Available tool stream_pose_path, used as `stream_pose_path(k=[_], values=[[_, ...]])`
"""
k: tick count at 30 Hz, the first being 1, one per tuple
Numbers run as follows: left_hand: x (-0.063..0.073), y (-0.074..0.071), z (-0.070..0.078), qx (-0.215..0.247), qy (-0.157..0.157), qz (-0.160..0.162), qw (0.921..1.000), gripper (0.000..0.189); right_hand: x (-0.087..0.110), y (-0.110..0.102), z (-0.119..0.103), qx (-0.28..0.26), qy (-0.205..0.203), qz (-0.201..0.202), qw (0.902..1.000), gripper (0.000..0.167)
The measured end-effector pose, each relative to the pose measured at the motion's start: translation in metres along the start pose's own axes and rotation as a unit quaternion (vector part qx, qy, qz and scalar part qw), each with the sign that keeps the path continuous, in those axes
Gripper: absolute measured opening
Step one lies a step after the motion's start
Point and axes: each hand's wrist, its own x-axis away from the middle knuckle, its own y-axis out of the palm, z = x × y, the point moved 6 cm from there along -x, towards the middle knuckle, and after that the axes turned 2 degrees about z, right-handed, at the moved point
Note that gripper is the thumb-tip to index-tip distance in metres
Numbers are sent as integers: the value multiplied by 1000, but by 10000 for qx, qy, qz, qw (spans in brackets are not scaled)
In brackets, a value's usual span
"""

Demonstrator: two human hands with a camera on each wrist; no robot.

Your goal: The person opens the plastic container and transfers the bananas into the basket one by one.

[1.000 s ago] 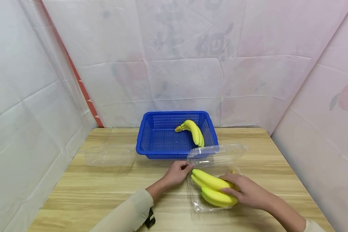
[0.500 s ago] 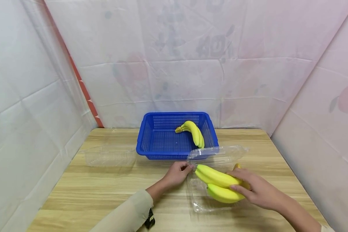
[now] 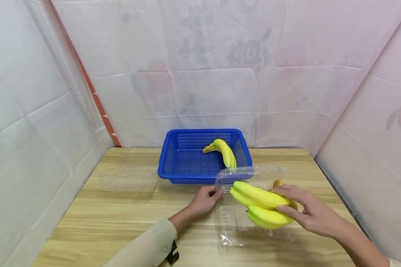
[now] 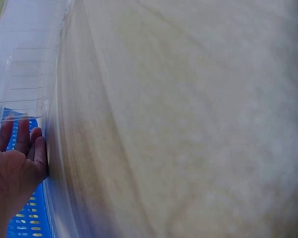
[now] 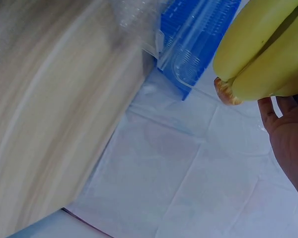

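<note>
My right hand [image 3: 315, 213] grips a bunch of yellow bananas [image 3: 262, 198] around its side, above an opened clear plastic clamshell box [image 3: 228, 222]. In the right wrist view, the brown stem end of the bunch shows beside my fingertips. At the box's left edge, near the hinge between base and raised lid, my left hand [image 3: 204, 200] pinches the plastic with thumb and fingers. Behind the box sits a blue basket [image 3: 183, 161]. Inside its right side lies another bunch of bananas [image 3: 224, 152], partly seen through the clear lid.
A second clear plastic box [image 3: 127, 181] stands on the left of the wooden table [image 3: 127, 222], left of the basket. White printed sheets [image 3: 204, 89] hang at the back and both sides. A small black object [image 3: 173, 254] shows by my left sleeve.
My right hand has raised the bananas out of the box base and moved them to the right and upward. My left hand stays at the box edge.
</note>
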Motion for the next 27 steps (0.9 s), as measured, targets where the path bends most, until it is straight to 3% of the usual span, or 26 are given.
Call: stream_pose_path(k=[6,11,15,18,20,22,27], values=[[1,0,0,36,19,19,10000,32,0,-17,-7,-187,-60,67,9998,55],[1,0,-1,88,-80,21,9999,32,-3,-37,-14,-681,-507,300,9959,56],[3,0,-1,74,-95,31,9999,32,-9,-57,-17,-1720,-1251,578,9754,52],[4,1,-2,107,-123,7,9999,32,-16,-74,-13,-2460,-1331,706,9575,52],[4,1,-2,151,-153,10,9998,32,-23,-86,-10,-2744,-1131,789,9517,51],[4,1,-2,230,-201,25,9995,32,-35,-99,-5,-2724,-828,956,9538,49],[3,0,-4,265,-233,51,9994,33,-78,-117,9,-1175,681,1009,9856,29]])
